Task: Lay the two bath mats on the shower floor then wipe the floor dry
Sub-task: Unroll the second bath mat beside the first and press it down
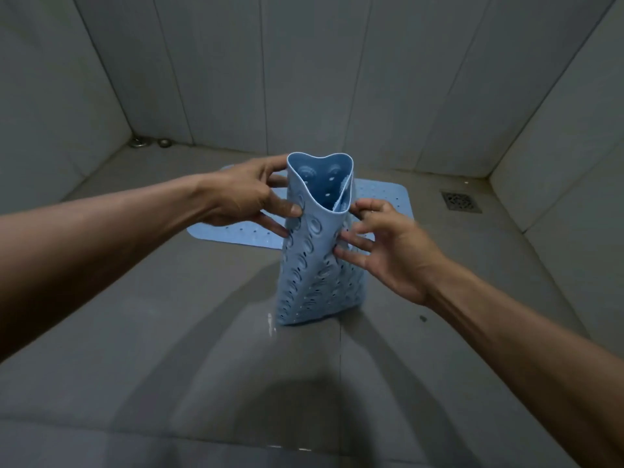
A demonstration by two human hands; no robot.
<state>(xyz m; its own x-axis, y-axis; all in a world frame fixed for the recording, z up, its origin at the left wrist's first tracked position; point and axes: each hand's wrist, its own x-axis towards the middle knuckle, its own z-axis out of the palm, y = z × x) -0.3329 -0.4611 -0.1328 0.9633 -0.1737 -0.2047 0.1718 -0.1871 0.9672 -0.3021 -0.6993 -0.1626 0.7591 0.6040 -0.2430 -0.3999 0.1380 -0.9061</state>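
Blue rubber marks the progress: one of two mats is down, and the wiping has not visibly begun. Taking the scene's centre as the dial, two small metal fittings (pixel 150 142) sit in the far corner at ten o'clock. The left hand (pixel 250 194) grips the upper edge of the second mat (pixel 314 265), thumb in front and fingers behind. This mat stands curled into a loose upright tube at dead centre, with its lower end on the shower floor (pixel 135 315). Behind it, toward twelve o'clock, the first mat (pixel 233 233) lies flat. The right hand (pixel 388 244) has its fingers spread, tips touching the tube's right side rather than closed round it. A drain (pixel 461 201) lies at two o'clock. Unrolling this mat remains, as does drying the floor, which looks wet and glossy.
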